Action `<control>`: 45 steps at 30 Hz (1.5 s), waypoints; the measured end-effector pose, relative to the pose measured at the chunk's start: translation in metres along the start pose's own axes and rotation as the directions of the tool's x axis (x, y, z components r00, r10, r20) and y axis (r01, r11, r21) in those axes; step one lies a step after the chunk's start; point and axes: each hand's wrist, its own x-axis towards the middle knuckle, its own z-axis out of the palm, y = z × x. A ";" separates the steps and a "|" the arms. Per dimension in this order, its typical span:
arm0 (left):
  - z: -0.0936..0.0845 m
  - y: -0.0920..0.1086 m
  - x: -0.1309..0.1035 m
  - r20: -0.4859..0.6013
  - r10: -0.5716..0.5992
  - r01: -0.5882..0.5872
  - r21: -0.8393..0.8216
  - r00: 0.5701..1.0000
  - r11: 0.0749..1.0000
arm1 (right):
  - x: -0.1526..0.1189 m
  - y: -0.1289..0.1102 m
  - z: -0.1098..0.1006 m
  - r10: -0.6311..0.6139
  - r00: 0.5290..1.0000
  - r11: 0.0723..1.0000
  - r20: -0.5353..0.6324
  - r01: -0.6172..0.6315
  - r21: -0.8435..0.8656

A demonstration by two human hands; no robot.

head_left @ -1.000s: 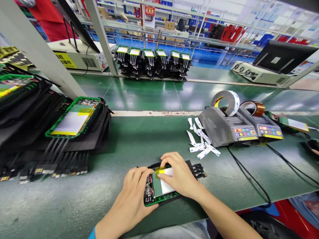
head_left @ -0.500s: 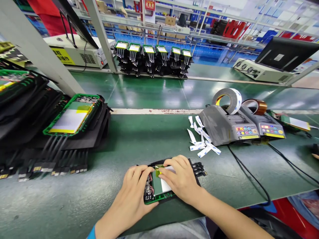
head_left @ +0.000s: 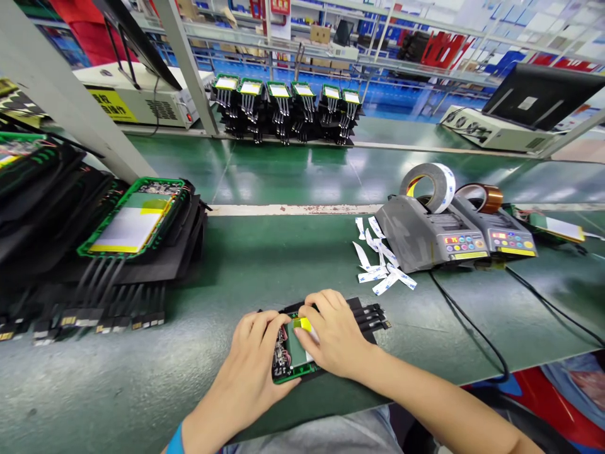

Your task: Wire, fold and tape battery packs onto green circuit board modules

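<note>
On the green bench in front of me lies a solar charger-like device (head_left: 297, 350), with a green-rimmed case, a circuit board at its left end and a white flat battery mostly hidden under my fingers. My left hand (head_left: 253, 356) is wrapped round its left end, thumb at the near edge and fingers at the far edge. Curled over the battery, my right hand (head_left: 333, 331) has its thumb pressed by a strip of yellow tape (head_left: 303, 324) and its fingers towards the far edge. Black flat leads (head_left: 375, 316) stick out on the right.
Similar devices on black folded panels (head_left: 130, 224) are stacked at left. White-and-blue tape strips (head_left: 378, 258) lie beside two tape dispensers (head_left: 423, 236) carrying rolls. Black cables (head_left: 472, 328) run to the bench's front edge. More devices (head_left: 283, 107) stand across the bench.
My right hand has shifted slightly left across the device, its thumb now lower beside the yellow tape. My left hand keeps its hold. The view has moved slightly.
</note>
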 end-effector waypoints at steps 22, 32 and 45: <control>-0.008 0.012 0.007 0.033 0.086 -0.091 0.188 0.996 0.978 | -0.018 0.012 -0.008 0.005 0.994 1.000 -0.107 -0.008 -0.029; -0.003 0.015 0.010 -0.002 0.030 -0.030 0.156 1.000 0.987 | -0.012 0.015 -0.011 0.075 0.997 0.996 -0.033 -0.073 0.053; 0.000 0.017 0.009 -0.047 0.018 -0.014 0.090 0.999 0.996 | -0.008 0.009 -0.025 -0.017 0.983 0.989 0.182 -0.010 0.149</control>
